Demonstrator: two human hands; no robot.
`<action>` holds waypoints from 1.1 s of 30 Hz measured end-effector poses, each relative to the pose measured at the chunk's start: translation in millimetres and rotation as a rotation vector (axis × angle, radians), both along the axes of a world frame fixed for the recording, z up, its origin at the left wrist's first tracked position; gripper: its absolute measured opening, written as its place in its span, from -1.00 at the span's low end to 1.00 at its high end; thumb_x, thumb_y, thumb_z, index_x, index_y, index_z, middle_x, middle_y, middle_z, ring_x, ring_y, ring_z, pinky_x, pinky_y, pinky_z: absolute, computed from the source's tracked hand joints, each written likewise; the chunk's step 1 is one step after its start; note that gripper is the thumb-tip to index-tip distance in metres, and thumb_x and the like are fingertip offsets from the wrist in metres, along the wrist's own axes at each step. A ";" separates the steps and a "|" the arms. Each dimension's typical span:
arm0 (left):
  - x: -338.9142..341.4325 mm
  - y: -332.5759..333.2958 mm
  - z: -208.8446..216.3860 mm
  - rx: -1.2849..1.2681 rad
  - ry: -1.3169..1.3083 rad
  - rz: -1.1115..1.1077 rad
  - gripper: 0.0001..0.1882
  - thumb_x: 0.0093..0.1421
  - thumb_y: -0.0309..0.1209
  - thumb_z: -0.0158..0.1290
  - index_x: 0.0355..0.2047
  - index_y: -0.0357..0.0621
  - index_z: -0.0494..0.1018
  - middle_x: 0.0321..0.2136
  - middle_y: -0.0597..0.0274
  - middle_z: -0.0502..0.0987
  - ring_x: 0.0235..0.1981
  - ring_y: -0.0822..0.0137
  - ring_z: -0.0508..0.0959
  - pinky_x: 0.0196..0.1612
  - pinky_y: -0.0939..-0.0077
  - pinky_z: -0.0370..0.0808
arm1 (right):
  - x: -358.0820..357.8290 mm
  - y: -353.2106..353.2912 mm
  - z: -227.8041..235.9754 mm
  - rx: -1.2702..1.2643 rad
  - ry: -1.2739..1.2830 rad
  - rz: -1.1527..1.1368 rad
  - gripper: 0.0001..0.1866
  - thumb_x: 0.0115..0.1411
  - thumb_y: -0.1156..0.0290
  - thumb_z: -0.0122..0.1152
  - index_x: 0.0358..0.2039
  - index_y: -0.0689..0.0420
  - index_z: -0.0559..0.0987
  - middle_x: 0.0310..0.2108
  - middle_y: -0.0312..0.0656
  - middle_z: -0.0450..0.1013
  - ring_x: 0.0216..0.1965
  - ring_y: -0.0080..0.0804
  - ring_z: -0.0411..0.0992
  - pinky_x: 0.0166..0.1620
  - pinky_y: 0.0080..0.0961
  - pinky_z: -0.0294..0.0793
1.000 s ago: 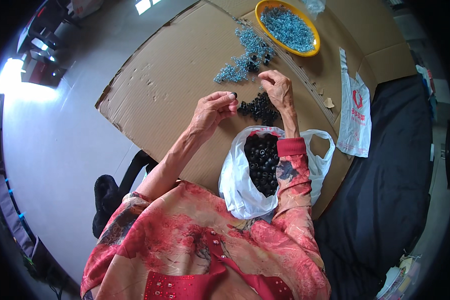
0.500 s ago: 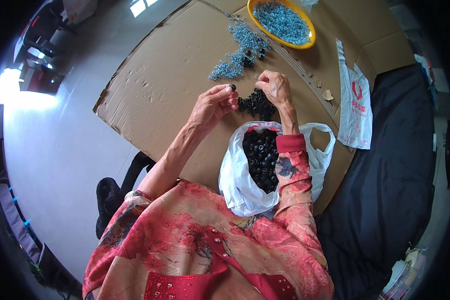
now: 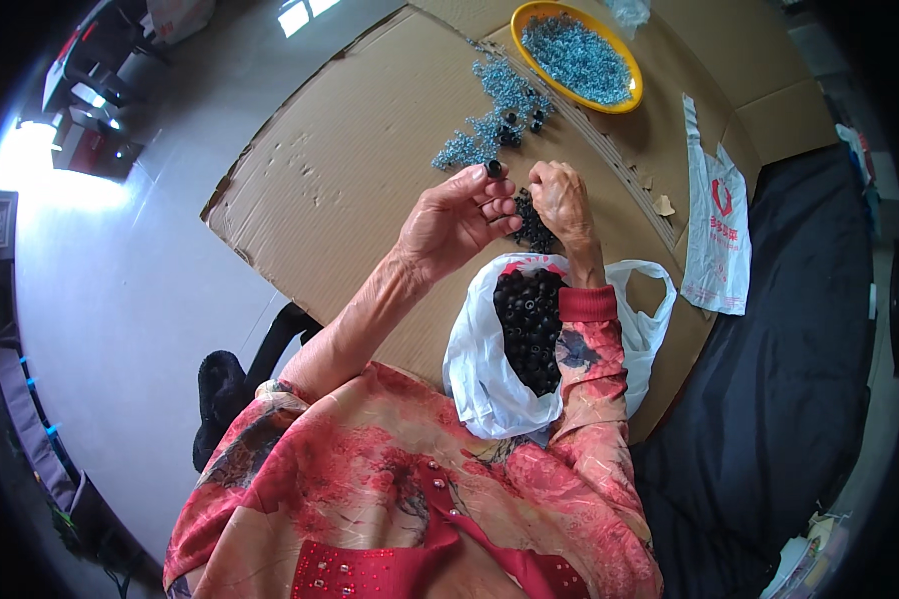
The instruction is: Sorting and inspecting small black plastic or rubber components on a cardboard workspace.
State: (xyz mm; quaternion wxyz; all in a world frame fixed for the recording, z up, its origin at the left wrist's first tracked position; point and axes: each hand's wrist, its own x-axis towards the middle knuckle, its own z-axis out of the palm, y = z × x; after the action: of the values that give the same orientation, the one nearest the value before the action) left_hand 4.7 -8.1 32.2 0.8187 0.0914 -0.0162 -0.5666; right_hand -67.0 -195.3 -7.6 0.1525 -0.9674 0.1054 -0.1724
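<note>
Head view: From my remote seat, through the head camera, I look down on two bare hands above a sheet of brown cardboard point(image 3: 320, 170).
Left hand: The left hand point(image 3: 451, 222) holds a black cap point(image 3: 493, 169) between thumb and forefinger, its open end showing, the other fingers loosely bent.
Right hand: The right hand point(image 3: 563, 203), just right of the left and apart from it, has its fingers curled narrowly together; I cannot tell whether they pinch anything.
Black pile: Small black pieces point(image 3: 536, 230) lie heaped on the cardboard between the hands and the bag, partly hidden by fingers.
Carrier bag: A white plastic bag point(image 3: 476, 374) stands open on the near side, filled with round black parts point(image 3: 531, 324); the right sleeve point(image 3: 591, 344) crosses over its right side.
Blue scatter: Beyond the hands, small bluish metallic pieces point(image 3: 509, 95) spread over the cardboard, a few black pieces among them.
Yellow bowl: At the far right, a yellow bowl point(image 3: 624, 104) holds more of the bluish pieces.
Right edge: I see a flattened white bag point(image 3: 711, 250) with red print, a torn scrap point(image 3: 663, 206) to its left, and dark cloth point(image 3: 769, 369) nearer me.
</note>
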 end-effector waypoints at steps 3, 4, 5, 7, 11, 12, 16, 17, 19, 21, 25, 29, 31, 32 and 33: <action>-2.5 -3.0 6.9 -0.021 -0.021 -0.006 -0.78 0.21 -0.35 -0.11 -0.20 -0.19 0.38 -0.39 0.22 0.50 -0.34 0.34 0.48 -0.15 0.30 0.38 | -1.4 -4.6 0.2 0.050 0.036 -0.027 -0.97 -0.13 0.56 0.05 -0.58 0.21 0.45 -0.56 -0.03 0.39 -0.45 -0.02 0.37 -0.31 -0.19 0.35; -3.4 -5.0 8.3 -0.024 -0.024 -0.010 -0.78 0.21 -0.35 -0.11 -0.20 -0.19 0.38 -0.39 0.22 0.50 -0.34 0.34 0.48 -0.15 0.30 0.38 | -2.1 -6.7 1.1 0.137 0.021 -0.061 -0.96 -0.10 0.56 0.07 -0.56 0.21 0.46 -0.56 -0.08 0.42 -0.46 -0.11 0.39 -0.32 -0.27 0.38; -4.5 -7.3 9.4 -0.031 -0.041 -0.020 -0.78 0.20 -0.35 -0.10 -0.21 -0.19 0.38 -0.39 0.22 0.50 -0.34 0.35 0.48 -0.15 0.30 0.38 | -3.2 -8.8 1.9 0.224 0.005 -0.097 -0.95 -0.08 0.56 0.09 -0.53 0.21 0.48 -0.55 -0.13 0.44 -0.47 -0.19 0.42 -0.32 -0.35 0.40; -6.0 -9.0 11.6 -0.035 -0.057 -0.012 -0.78 0.20 -0.35 -0.09 -0.21 -0.20 0.38 -0.39 0.22 0.50 -0.34 0.35 0.48 -0.16 0.31 0.39 | -4.6 1.3 31.6 0.510 -0.101 -0.122 -0.94 -0.05 0.56 0.12 -0.49 0.21 0.49 -0.53 -0.19 0.45 -0.46 -0.33 0.43 -0.31 -0.46 0.41; -12.6 -15.4 26.0 0.004 -0.098 0.003 -0.80 0.19 -0.37 -0.06 -0.23 -0.20 0.38 -0.39 0.24 0.49 -0.35 0.38 0.47 -0.20 0.36 0.43 | -16.7 33.0 97.0 1.085 -0.519 -0.010 -0.90 0.00 0.66 0.10 -0.43 0.24 0.49 -0.43 -0.19 0.44 -0.34 -0.48 0.39 -0.18 -0.55 0.37; -14.0 -18.1 29.0 0.009 -0.107 0.012 -0.81 0.18 -0.37 -0.05 -0.25 -0.20 0.39 -0.40 0.25 0.48 -0.36 0.39 0.48 -0.22 0.37 0.44 | -16.9 38.3 104.1 1.081 -0.522 -0.013 -0.90 0.00 0.66 0.10 -0.43 0.24 0.49 -0.43 -0.19 0.44 -0.34 -0.48 0.39 -0.18 -0.55 0.37; -20.1 -23.3 41.3 0.036 -0.124 0.029 -0.84 0.18 -0.37 -0.05 -0.29 -0.18 0.39 -0.45 0.28 0.47 -0.37 0.40 0.48 -0.22 0.38 0.45 | -15.9 46.3 112.1 0.984 -0.689 0.278 -0.86 -0.03 0.68 0.15 -0.40 0.25 0.49 -0.38 -0.13 0.44 -0.28 -0.41 0.39 -0.13 -0.48 0.37; -22.0 -24.4 44.9 0.039 -0.117 0.027 -0.83 0.18 -0.38 -0.04 -0.28 -0.20 0.38 -0.44 0.27 0.47 -0.40 0.43 0.48 -0.25 0.42 0.47 | -16.2 45.5 111.8 0.946 -0.705 0.317 -0.86 -0.02 0.67 0.16 -0.39 0.25 0.49 -0.36 -0.15 0.45 -0.25 -0.43 0.39 -0.12 -0.50 0.37; -24.2 -25.4 46.6 0.040 -0.112 0.033 -0.83 0.18 -0.40 -0.02 -0.26 -0.23 0.38 -0.43 0.26 0.47 -0.43 0.46 0.48 -0.28 0.46 0.50 | -16.8 45.4 110.7 0.904 -0.707 0.326 -0.86 -0.02 0.68 0.15 -0.39 0.24 0.49 -0.36 -0.16 0.45 -0.24 -0.41 0.39 -0.13 -0.48 0.38; -25.0 -26.4 45.6 0.025 -0.113 0.007 -0.83 0.18 -0.40 -0.02 -0.27 -0.22 0.38 -0.45 0.28 0.47 -0.44 0.48 0.48 -0.29 0.47 0.50 | -17.8 47.6 111.1 0.882 -0.716 0.300 -0.85 -0.02 0.69 0.15 -0.39 0.25 0.49 -0.36 -0.17 0.44 -0.25 -0.41 0.39 -0.13 -0.49 0.39; -25.1 -25.4 47.6 0.040 -0.129 0.002 -0.85 0.17 -0.39 -0.01 -0.29 -0.21 0.38 -0.48 0.31 0.46 -0.45 0.48 0.48 -0.29 0.49 0.50 | -19.1 46.8 108.5 0.839 -0.697 0.287 -0.85 -0.02 0.69 0.16 -0.39 0.24 0.48 -0.36 -0.18 0.44 -0.24 -0.41 0.39 -0.15 -0.51 0.39; -23.5 -25.3 44.2 0.039 -0.113 0.017 -0.85 0.18 -0.39 -0.01 -0.29 -0.20 0.38 -0.49 0.32 0.46 -0.45 0.48 0.47 -0.30 0.50 0.50 | -20.1 47.8 106.9 0.824 -0.672 0.248 -0.84 -0.03 0.68 0.17 -0.38 0.23 0.50 -0.37 -0.21 0.45 -0.28 -0.43 0.40 -0.20 -0.55 0.39; -24.0 -26.0 44.0 0.053 -0.176 0.003 -0.85 0.19 -0.34 -0.04 -0.32 -0.15 0.39 -0.49 0.34 0.44 -0.41 0.48 0.46 -0.23 0.44 0.45 | -23.3 47.3 108.9 0.739 -0.662 0.215 -0.84 -0.03 0.66 0.18 -0.38 0.22 0.50 -0.37 -0.20 0.45 -0.29 -0.42 0.41 -0.22 -0.55 0.40; -24.7 -26.2 44.8 0.051 -0.177 0.005 -0.85 0.19 -0.34 -0.04 -0.32 -0.15 0.39 -0.49 0.34 0.44 -0.41 0.48 0.46 -0.23 0.44 0.45 | -24.7 47.4 110.0 0.658 -0.651 0.180 -0.83 -0.04 0.65 0.20 -0.38 0.22 0.51 -0.37 -0.19 0.45 -0.30 -0.41 0.42 -0.23 -0.54 0.40; -24.7 -26.3 45.2 0.038 -0.179 0.004 -0.84 0.19 -0.34 -0.04 -0.31 -0.15 0.39 -0.47 0.35 0.45 -0.40 0.48 0.46 -0.23 0.45 0.45 | -25.0 48.2 110.9 0.658 -0.653 0.183 -0.83 -0.04 0.65 0.20 -0.38 0.22 0.51 -0.37 -0.19 0.45 -0.30 -0.41 0.42 -0.23 -0.54 0.40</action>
State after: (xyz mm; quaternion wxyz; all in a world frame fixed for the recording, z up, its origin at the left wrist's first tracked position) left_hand -20.0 -34.5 77.4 0.8132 0.1570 -0.0783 -0.5550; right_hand -92.0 -147.1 103.2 0.4906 -0.7683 0.0151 -0.4109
